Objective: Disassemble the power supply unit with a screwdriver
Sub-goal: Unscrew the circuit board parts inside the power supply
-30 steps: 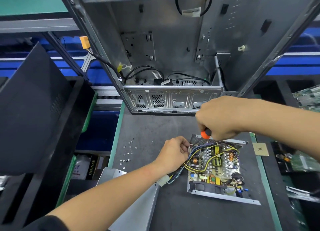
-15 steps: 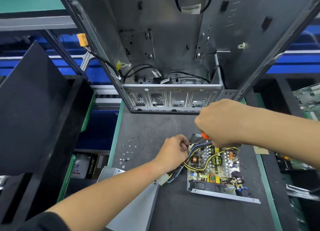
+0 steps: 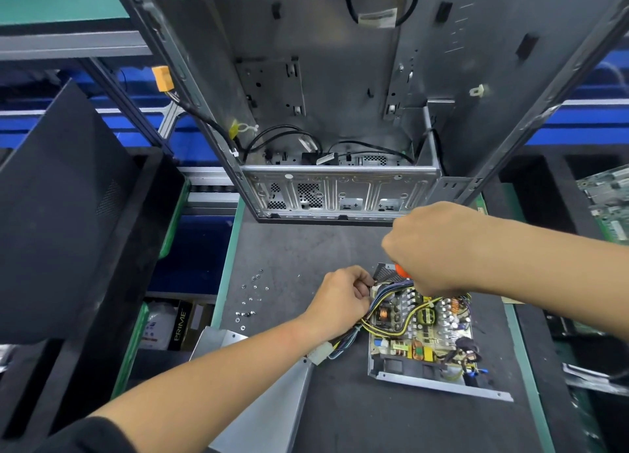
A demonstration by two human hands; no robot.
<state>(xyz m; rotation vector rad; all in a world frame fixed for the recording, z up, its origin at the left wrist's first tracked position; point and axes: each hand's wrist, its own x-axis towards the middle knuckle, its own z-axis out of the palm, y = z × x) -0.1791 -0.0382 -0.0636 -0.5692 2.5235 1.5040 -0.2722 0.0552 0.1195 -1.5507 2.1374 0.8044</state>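
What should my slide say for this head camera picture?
Left hand holds wires aside; right hand works a screwdriver.

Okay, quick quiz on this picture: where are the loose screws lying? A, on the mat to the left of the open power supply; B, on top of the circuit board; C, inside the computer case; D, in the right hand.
A: the loose screws lie scattered on the dark mat, to the left of the left hand and of the open power supply, not in the computer case.
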